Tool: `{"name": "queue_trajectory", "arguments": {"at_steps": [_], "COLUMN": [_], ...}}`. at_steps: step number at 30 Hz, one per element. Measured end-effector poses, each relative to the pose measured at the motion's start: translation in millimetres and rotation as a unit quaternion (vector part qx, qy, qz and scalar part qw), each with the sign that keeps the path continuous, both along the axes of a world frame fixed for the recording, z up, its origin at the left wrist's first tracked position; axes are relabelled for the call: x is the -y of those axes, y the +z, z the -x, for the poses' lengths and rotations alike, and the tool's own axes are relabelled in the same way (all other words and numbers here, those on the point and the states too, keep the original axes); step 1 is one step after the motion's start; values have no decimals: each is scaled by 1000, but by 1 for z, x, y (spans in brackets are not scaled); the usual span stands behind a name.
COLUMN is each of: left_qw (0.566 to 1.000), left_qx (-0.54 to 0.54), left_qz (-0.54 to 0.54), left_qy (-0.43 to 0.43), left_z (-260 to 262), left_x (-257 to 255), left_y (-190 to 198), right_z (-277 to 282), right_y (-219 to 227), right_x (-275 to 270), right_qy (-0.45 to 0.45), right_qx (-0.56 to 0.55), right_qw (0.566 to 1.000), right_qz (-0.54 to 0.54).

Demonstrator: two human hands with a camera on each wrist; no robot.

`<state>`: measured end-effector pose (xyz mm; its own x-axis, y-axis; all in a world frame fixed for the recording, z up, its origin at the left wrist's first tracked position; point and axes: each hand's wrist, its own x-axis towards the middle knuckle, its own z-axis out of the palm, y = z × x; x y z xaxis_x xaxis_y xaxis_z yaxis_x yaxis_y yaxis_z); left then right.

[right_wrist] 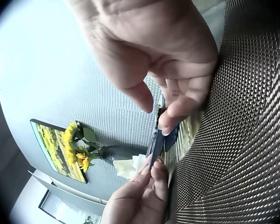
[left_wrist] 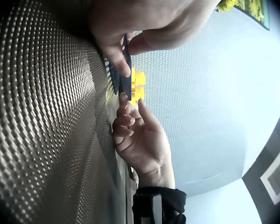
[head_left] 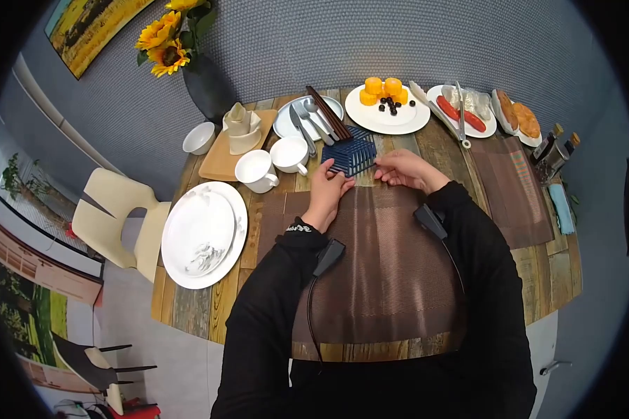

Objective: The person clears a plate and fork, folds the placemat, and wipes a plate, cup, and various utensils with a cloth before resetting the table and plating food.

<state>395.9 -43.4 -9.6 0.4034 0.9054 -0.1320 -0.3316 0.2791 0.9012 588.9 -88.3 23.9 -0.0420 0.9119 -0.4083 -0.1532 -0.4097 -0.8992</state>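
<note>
A dark blue slatted trivet [head_left: 351,152] lies beyond the brown woven placemat [head_left: 377,265]. My left hand [head_left: 326,192] pinches its near left edge between thumb and fingers; in the left wrist view the trivet [left_wrist: 126,79] shows edge-on under that grip. At the near right corner is my right hand [head_left: 407,170]. In the right wrist view its index fingertip meets the trivet [right_wrist: 157,144], while the thumb stands apart from it. Cutlery and dark chopsticks [head_left: 328,112] on a plate [head_left: 284,127] overlap the trivet's far side in the head view.
Two white cups [head_left: 256,170] and stacked white plates [head_left: 199,230] stand left. Behind them is a wooden tray [head_left: 217,162] with a folded napkin [head_left: 240,136]. A fruit plate [head_left: 391,126], a sausage plate [head_left: 437,94] with tongs [head_left: 461,119], and bread [head_left: 526,120] line the far side.
</note>
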Motion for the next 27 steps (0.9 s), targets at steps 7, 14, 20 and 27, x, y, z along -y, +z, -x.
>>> {"name": "queue_trajectory", "arguments": {"at_steps": [7,14,20,27], "left_qw": [998,998,997,998], "left_qx": [-29,-47,-54,-30], "left_qz": [1,-32,-36,21], "left_qy": [-52,-29,-47,-58], "left_z": [0,11,11,6], "left_x": [4,-5,-9,-19], "left_y": [13,15,15,16], "right_z": [-7,-5,-6,-10], "right_y": [-14,-10,-13,-8], "right_x": [-24,-36,-44,-42], "right_qy": [-66,-96,-106,-64], "right_qx": [-1,-6,1,50], "right_qw": [998,994,993,994], "right_qz": [-20,49,57,74]}}
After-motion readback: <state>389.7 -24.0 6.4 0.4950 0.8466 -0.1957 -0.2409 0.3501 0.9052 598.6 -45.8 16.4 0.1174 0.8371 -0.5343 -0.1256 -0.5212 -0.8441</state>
